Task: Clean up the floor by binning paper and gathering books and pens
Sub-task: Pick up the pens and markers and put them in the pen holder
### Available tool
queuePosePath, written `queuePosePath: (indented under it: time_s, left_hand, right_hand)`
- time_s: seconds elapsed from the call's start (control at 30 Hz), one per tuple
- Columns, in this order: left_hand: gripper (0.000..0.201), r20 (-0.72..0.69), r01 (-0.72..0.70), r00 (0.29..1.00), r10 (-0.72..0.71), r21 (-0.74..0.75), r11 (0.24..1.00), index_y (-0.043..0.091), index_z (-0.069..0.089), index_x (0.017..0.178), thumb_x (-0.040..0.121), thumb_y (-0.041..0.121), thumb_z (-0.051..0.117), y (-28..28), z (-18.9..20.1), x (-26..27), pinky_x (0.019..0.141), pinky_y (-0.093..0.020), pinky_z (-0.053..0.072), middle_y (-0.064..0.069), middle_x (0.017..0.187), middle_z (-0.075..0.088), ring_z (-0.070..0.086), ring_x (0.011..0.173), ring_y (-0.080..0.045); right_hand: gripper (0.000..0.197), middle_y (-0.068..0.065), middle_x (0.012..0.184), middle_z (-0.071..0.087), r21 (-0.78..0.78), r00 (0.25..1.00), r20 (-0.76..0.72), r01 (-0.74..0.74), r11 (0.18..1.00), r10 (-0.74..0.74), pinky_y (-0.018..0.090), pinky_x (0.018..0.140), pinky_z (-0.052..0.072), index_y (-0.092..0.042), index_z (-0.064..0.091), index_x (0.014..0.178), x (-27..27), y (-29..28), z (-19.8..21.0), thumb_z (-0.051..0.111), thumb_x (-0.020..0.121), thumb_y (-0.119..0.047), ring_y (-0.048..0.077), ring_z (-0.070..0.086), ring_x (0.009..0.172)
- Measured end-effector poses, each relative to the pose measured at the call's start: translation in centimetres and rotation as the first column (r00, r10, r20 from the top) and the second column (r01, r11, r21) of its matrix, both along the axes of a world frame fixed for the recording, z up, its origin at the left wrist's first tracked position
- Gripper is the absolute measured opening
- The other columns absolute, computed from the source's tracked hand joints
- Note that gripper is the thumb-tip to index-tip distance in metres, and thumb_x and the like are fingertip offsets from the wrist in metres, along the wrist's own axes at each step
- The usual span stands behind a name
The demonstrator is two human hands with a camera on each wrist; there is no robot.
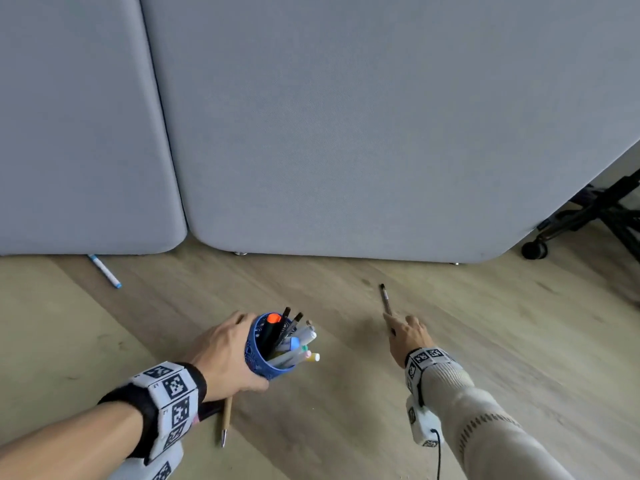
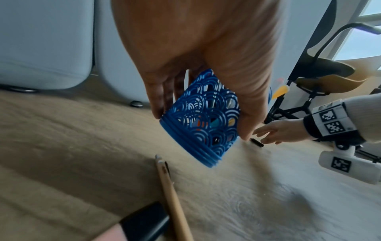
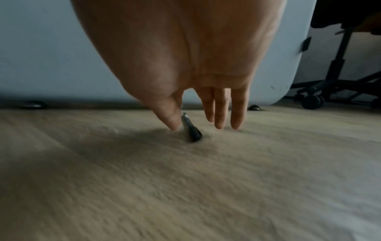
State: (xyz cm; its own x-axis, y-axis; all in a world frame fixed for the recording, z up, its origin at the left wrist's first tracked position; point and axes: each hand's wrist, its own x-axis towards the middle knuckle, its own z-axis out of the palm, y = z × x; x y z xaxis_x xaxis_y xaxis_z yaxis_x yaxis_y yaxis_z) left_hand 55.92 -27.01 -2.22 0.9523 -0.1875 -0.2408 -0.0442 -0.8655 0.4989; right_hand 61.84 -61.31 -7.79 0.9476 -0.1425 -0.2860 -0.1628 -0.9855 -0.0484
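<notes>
Left hand (image 1: 225,355): grips blue pen holder (image 1: 258,358), tilted, above floor (image 1: 311,427). Right hand (image 1: 408,336): fingers spread, straddling black pen (image 1: 385,299) on floor. Wooden pen (image 1: 227,419): floor, beneath left hand.

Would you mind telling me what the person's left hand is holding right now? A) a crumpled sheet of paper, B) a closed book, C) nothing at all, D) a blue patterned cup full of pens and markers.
D: the left hand grips the blue pen cup, tilted above the floor, with pens and markers sticking out.
</notes>
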Motion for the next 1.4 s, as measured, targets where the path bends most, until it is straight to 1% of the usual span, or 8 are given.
queuePosePath:
  time_s: [0.17,0.4,0.63,0.83,1.0,1.13,1.3,1.4]
  left_hand:
    - [0.077,0.022,-0.056,0.998,0.058,-0.066,0.996,0.04,0.047,0.11,0.04,0.053,0.074,1.2,-1.2,0.5,0.078,-0.027,0.052,0.02,0.105,0.052,0.061,0.09,-0.006]
    - [0.086,0.056,-0.26,0.961,0.272,-0.169,0.951,0.036,0.049,0.122,0.045,0.04,0.087,6.0,-0.2,1.3,0.08,-0.024,0.047,0.015,0.113,0.057,0.059,0.096,-0.008]
    - [0.076,0.012,-0.447,0.889,0.457,-0.18,0.876,0.04,0.053,0.11,0.038,0.048,0.08,11.4,-1.0,-2.0,0.083,-0.031,0.053,0.017,0.107,0.06,0.063,0.094,-0.011]
    - [0.08,0.001,-0.349,0.937,0.349,-0.012,0.937,0.035,0.047,0.116,0.042,0.043,0.077,13.9,-0.1,-5.1,0.077,-0.029,0.051,0.012,0.109,0.052,0.059,0.091,-0.014]
    - [0.076,-0.011,-0.289,0.957,0.289,0.039,0.957,0.032,0.047,0.114,0.045,0.047,0.075,15.2,-0.7,-6.8,0.077,-0.03,0.051,0.009,0.106,0.051,0.06,0.09,-0.017]
    - [0.078,-0.009,-0.183,0.982,0.186,0.141,0.973,0.027,0.046,0.113,0.046,0.048,0.077,16.8,-1.1,-7.1,0.074,-0.03,0.051,0.008,0.108,0.05,0.062,0.091,-0.018]
    - [0.077,-0.002,-0.106,0.994,0.108,0.2,0.974,0.024,0.045,0.114,0.048,0.045,0.079,18.6,0.2,-6.0,0.072,-0.03,0.049,0.006,0.111,0.05,0.061,0.089,-0.019]
    - [0.076,-0.006,-0.053,0.998,0.055,0.212,0.976,0.024,0.044,0.114,0.049,0.044,0.08,18.8,1.3,-5.5,0.069,-0.028,0.044,0.005,0.11,0.049,0.06,0.091,-0.02]
  right_hand:
    - [0.027,0.01,0.111,0.063,0.021,0.987,0.148,0.066,0.998,-0.069,0.032,0.087,0.046,-0.009,0.068,0.106,1.8,-1.0,-3.3,0.046,0.093,-0.019,0.029,0.059,0.101]
    - [0.025,0.014,0.095,0.066,0.108,0.985,-0.031,0.174,0.979,-0.172,0.032,0.067,0.046,-0.012,0.044,0.104,1.1,1.5,-1.1,0.059,0.085,-0.014,0.031,0.063,0.088]
    - [0.018,0.013,0.079,0.065,0.388,0.993,0.052,-0.118,0.914,0.106,0.038,0.065,0.046,-0.009,0.055,0.082,-3.2,12.6,1.6,0.046,0.093,-0.019,0.033,0.061,0.075]
    - [0.036,0.008,0.098,0.065,0.303,0.979,-0.126,-0.118,0.946,0.162,0.029,0.067,0.039,-0.017,0.055,0.098,-9.0,24.1,-0.7,0.05,0.087,-0.051,0.028,0.059,0.085]
    - [0.039,0.011,0.115,0.057,0.166,0.989,-0.064,-0.12,0.979,0.133,0.034,0.075,0.045,-0.008,0.05,0.11,-10.8,26.7,-2.1,0.043,0.094,-0.043,0.03,0.06,0.099]
    - [0.034,0.002,0.092,0.052,0.053,0.991,-0.112,-0.066,0.996,0.071,0.03,0.065,0.043,-0.009,0.044,0.108,-11.4,25.4,-1.0,0.05,0.092,-0.038,0.019,0.054,0.075]
    - [0.024,0.013,0.082,0.06,0.34,0.985,0.099,0.098,0.935,-0.14,0.035,0.061,0.047,-0.008,0.048,0.091,-10.1,24.1,3.3,0.04,0.095,-0.031,0.028,0.057,0.068]
    - [0.035,0.004,0.077,0.048,0.598,0.937,0.326,-0.098,0.795,-0.129,0.027,0.058,0.035,-0.015,0.044,0.07,-9.6,26.7,8.4,0.03,0.094,-0.036,0.02,0.043,0.072]
